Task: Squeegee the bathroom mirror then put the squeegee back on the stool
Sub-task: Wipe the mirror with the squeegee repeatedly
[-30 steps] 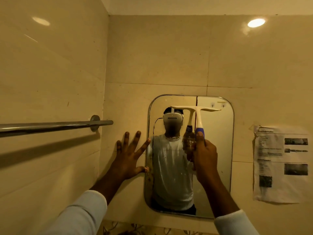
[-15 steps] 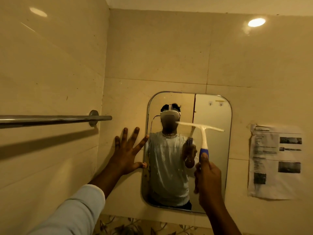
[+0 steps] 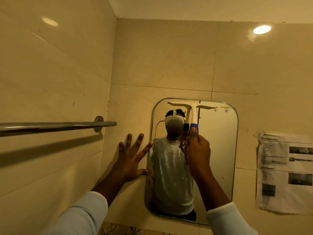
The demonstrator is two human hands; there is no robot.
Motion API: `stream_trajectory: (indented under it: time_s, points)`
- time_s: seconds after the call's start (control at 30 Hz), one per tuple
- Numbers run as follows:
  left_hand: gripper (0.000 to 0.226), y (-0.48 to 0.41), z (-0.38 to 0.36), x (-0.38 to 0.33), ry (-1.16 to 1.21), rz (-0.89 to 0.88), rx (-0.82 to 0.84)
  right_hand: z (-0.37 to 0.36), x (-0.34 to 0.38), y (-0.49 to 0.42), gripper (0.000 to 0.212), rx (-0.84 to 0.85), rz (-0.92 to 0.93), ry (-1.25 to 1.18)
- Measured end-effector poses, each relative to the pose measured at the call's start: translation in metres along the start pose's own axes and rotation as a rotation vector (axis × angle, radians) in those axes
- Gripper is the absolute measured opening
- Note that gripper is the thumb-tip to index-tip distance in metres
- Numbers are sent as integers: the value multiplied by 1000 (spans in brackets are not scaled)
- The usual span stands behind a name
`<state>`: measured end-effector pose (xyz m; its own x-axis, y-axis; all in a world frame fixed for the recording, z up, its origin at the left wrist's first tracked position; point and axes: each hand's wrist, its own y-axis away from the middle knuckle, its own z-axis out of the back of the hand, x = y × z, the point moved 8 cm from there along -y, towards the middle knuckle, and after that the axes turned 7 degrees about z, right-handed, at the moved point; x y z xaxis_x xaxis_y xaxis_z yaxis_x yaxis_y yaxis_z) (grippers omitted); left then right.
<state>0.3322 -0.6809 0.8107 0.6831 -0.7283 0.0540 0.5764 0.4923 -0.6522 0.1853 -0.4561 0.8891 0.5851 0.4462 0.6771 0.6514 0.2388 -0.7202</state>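
A: Any writing to read here?
B: Only on the paper sheet [image 3: 277, 172] at the right edge of the frame: printed lines and dark pictures, all too blurred to read.

Count on inspection:
- Mirror [image 3: 218, 150]: one, wall-mounted.
- Squeegee [image 3: 192, 112]: one; single blade, single handle.
- Hands: two, namely left hand [image 3: 130, 160] and right hand [image 3: 198, 155].
- White sleeves: two, namely left sleeve [image 3: 81, 216] and right sleeve [image 3: 227, 219].
- Towel bar [image 3: 50, 127]: one, with one round wall mount [image 3: 98, 123] in sight.
- Printed sheet [image 3: 284, 172] on wall: one.
- Light glares on tile: two, namely left-wall glare [image 3: 50, 22] and back-wall glare [image 3: 262, 29].
- Reflected figure in mirror: one.
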Motion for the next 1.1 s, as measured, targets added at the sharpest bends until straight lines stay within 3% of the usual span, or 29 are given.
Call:
stream_trajectory:
  time_s: [0.23,0.3,0.43,0.67,0.8,1.1]
  points:
    - [121,0,-2,3,-14,-21,-54,-9,-55,64,57,140,-78,228]
    - [121,-1,-3,3,-18,-21,-56,-13,-44,64,61,119,-102,141]
    - [122,0,-2,3,-5,-27,-48,-12,2,24,45,33,-50,-8]
    - [122,0,-2,1,-6,-10,-21,11,-40,28,59,-3,-54,220]
    - [121,-1,-1,2,5,-33,-52,21,-51,51,51,23,-34,184]
    - [124,-2,-2,2,-1,-3,-18,6,-9,11,40,47,-39,70]
